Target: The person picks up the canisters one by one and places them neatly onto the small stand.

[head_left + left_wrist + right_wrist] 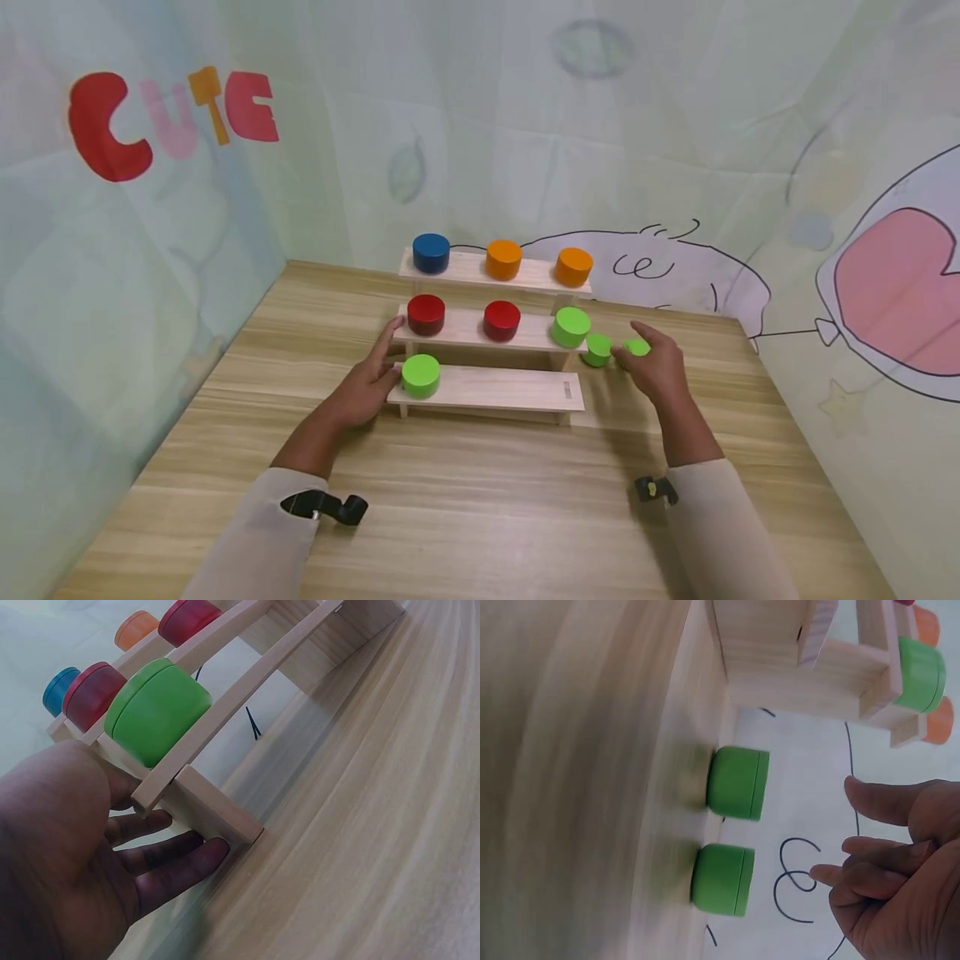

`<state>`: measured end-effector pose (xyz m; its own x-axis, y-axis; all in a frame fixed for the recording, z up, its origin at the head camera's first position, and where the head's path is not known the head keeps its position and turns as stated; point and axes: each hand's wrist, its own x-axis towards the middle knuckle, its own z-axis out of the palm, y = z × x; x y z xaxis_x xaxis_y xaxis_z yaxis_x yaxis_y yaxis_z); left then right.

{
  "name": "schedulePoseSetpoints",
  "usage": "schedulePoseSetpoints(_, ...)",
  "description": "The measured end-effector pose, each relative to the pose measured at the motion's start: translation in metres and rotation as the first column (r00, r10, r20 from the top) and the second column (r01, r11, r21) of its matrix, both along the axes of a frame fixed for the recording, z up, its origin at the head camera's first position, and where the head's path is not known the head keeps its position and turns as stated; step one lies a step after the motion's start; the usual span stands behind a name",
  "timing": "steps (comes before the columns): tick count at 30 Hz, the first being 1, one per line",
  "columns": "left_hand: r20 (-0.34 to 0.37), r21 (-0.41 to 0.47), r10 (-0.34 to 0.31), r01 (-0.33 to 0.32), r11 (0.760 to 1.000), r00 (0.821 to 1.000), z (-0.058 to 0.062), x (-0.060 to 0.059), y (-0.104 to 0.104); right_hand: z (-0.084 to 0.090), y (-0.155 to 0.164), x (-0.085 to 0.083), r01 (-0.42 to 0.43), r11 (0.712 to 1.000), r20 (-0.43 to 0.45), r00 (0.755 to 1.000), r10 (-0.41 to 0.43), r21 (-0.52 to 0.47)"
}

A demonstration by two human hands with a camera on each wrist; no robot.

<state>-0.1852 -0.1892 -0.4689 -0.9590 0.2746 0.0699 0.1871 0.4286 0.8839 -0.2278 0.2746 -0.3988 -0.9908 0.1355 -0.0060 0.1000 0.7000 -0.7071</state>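
Note:
A three-tier wooden stand (498,387) holds short round pieces with a seam below their flat tops. My left hand (367,383) is at the stand's left end; in the left wrist view its fingertips touch the end leg (217,810). Beside them, a green round piece (421,376) sits at the left of the lowest tier. My right hand (656,367) is raised right of the stand with nothing in it, thumb and forefinger apart. Near it, two green round pieces (737,783) (723,879) stand on the table, one partly hidden by the hand in the head view.
The middle tier carries two red pieces (426,315) (502,321) and a green piece (571,327). On the top tier are a blue piece (431,253) and two orange pieces (503,260) (573,267). A printed curtain (480,125) hangs behind the wooden table (465,500).

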Motion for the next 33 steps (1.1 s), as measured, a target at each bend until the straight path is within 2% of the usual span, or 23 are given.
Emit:
schedulePoseSetpoints(3,0.005,-0.004,0.008,-0.008,1.0,1.0,0.0,0.0,0.0,-0.002,0.006,-0.006,0.015,1.0,0.022,1.0,-0.015,0.021)
schedulePoseSetpoints(10,0.005,-0.008,0.006,-0.006,1.0,1.0,0.0,0.0,-0.001,-0.003,0.022,-0.017,0.04,0.999,0.107,0.993,-0.039,-0.005)
schedulePoseSetpoints(15,0.003,0.002,0.002,-0.002,1.0,1.0,-0.001,0.0,-0.001,-0.009,0.029,-0.021,0.053,0.998,0.135,0.989,-0.056,0.02)
schedulePoseSetpoints(22,-0.003,0.003,0.004,-0.004,1.0,1.0,0.0,0.0,-0.002,-0.012,0.032,-0.032,0.083,0.997,0.167,0.983,-0.082,-0.002)
schedulePoseSetpoints(28,0.002,-0.002,0.012,-0.012,1.0,1.0,-0.001,-0.001,-0.001,-0.018,0.033,-0.041,0.064,0.997,0.183,0.981,-0.07,0.036)
schedulePoseSetpoints(33,-0.001,-0.003,0.007,-0.007,1.0,1.0,-0.003,-0.001,-0.001,-0.022,0.033,-0.043,0.046,0.997,0.201,0.978,-0.056,0.056)
